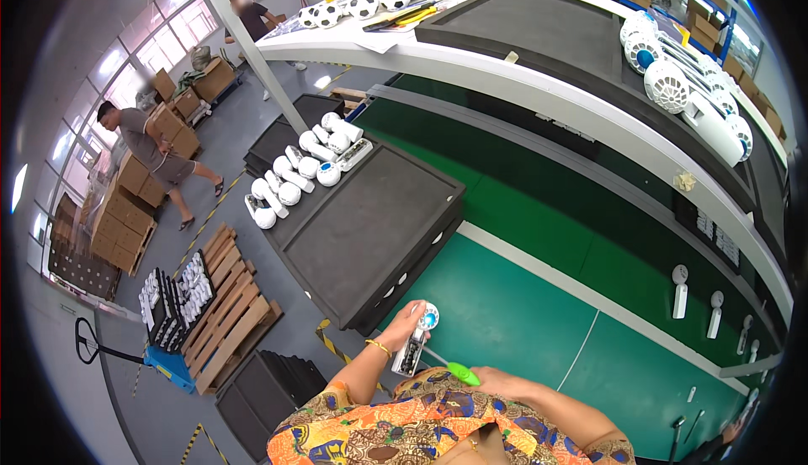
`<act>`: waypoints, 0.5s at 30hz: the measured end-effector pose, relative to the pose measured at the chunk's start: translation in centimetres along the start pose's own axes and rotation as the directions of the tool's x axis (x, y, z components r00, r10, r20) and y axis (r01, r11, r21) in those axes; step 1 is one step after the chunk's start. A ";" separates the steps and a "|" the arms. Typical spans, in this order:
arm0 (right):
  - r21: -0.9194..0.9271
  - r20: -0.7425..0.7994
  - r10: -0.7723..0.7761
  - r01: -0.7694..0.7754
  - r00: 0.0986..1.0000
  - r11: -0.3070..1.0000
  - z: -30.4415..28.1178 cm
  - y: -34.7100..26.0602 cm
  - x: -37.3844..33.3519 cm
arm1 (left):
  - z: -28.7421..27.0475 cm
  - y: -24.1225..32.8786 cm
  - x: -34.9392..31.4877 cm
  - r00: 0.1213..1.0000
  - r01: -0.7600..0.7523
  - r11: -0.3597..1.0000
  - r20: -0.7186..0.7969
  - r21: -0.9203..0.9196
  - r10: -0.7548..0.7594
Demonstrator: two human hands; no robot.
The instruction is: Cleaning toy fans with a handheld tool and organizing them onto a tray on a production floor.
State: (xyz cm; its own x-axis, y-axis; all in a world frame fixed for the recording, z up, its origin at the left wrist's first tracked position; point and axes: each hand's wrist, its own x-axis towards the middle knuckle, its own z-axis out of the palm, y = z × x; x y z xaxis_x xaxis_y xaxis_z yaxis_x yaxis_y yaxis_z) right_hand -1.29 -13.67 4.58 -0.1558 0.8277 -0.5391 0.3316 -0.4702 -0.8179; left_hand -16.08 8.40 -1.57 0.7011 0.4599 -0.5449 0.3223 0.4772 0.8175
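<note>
My left hand is closed around a small white handheld fan with a round head and a blue centre. Its handle lacks a cover on the side I see, so dark parts show inside. From the right, my right hand grips a screwdriver by its bright green handle. The thin shaft points left at the fan's handle; whether its tip touches is too small to tell. Both hands are close to my body, above the near edge of the green tabletop.
Beside my left arm stands a stack of black trays, with several white fans along its far edge. A raised white shelf crosses ahead, carrying more fans. Small fans lie at the right. A person walks at far left.
</note>
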 end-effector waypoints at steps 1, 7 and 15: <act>0.008 0.009 0.010 -0.010 1.000 1.000 0.5 0.1 -0.2 | 0.2 0.1 0.1 1.000 0.004 1.000 0.001 -0.026 -0.004; 0.008 0.017 0.077 -0.077 0.997 0.997 -3.1 -3.3 -0.3 | 0.9 2.7 3.7 1.000 0.000 0.998 0.017 -0.065 0.001; 0.078 -0.054 0.088 -0.084 0.995 0.993 -3.9 -5.4 -0.8 | 0.1 5.5 4.9 0.997 0.050 0.997 0.065 -0.054 -0.046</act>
State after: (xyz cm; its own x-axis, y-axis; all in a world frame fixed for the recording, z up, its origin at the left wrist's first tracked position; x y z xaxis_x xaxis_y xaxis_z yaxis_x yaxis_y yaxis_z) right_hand 0.67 -10.62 10.22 -0.0756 0.7983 -0.5976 0.2702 -0.5605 -0.7829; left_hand -10.80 13.22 0.27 0.7255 0.3878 -0.5686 0.3216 0.5394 0.7782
